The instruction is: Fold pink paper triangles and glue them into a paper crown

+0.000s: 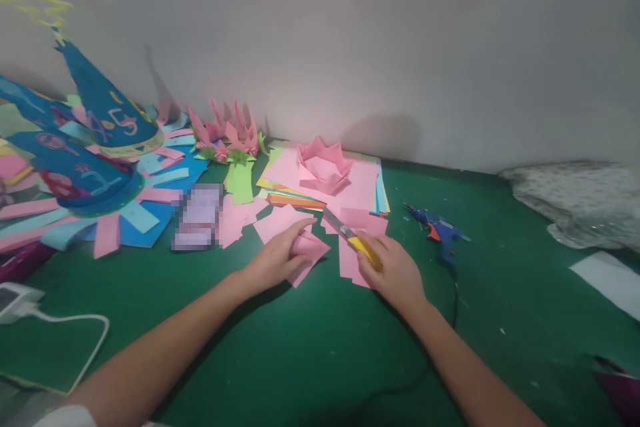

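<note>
In the head view my left hand [277, 257] is closed on a folded piece of pink paper [313, 250], with the thumb and index finger at its edge. My right hand [395, 270] grips a yellow utility knife [367, 253], its blade pointing up and left over the loose pink paper. Under that hand lie cut pink paper pieces [347, 260]. Just beyond both hands, a pink folded paper flower [324, 167] sits on a stack of coloured sheets [373, 183].
Blue paper cone hats [103, 103] with paper strips stand at the left. A pink paper crown [227, 133] rests at the back, and a blurred-out phone [197, 217] lies before it. On the right are a blue glue gun [440, 230] with its cord and a clear plastic bag [590, 203].
</note>
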Demonstrator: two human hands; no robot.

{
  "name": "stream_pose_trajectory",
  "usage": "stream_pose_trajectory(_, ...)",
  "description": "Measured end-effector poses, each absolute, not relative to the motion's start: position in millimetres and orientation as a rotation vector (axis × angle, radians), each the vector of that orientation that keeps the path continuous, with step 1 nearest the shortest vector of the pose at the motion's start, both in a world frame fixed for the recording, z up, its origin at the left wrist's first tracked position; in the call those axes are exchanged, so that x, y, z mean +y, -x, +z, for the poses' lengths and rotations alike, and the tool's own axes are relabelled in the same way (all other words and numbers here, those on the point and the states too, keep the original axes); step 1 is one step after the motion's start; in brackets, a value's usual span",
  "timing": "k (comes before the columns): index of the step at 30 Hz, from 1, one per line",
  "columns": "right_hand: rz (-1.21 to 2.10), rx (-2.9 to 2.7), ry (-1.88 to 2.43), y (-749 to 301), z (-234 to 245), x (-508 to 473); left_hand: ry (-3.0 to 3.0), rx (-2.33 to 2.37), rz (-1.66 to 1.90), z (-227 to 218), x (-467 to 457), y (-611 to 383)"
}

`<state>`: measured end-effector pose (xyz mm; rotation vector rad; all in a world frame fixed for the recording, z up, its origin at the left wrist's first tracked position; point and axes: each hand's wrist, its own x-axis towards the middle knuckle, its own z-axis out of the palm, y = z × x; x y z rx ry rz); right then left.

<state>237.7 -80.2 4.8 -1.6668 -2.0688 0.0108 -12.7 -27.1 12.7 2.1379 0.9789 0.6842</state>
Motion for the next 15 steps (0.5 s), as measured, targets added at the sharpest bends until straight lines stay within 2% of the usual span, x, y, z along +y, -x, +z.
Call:
stream_pose_trajectory(6, 0.077, -2.021, 1.679, -240, 6, -80, -2.257, 1.112, 0.639, 23, 3, 21)
stream_pose_trajectory(15, 0.066, -1.888, 1.601, -241, 9, -82, -2.435, 1.086, 0.802, 19, 23, 4)
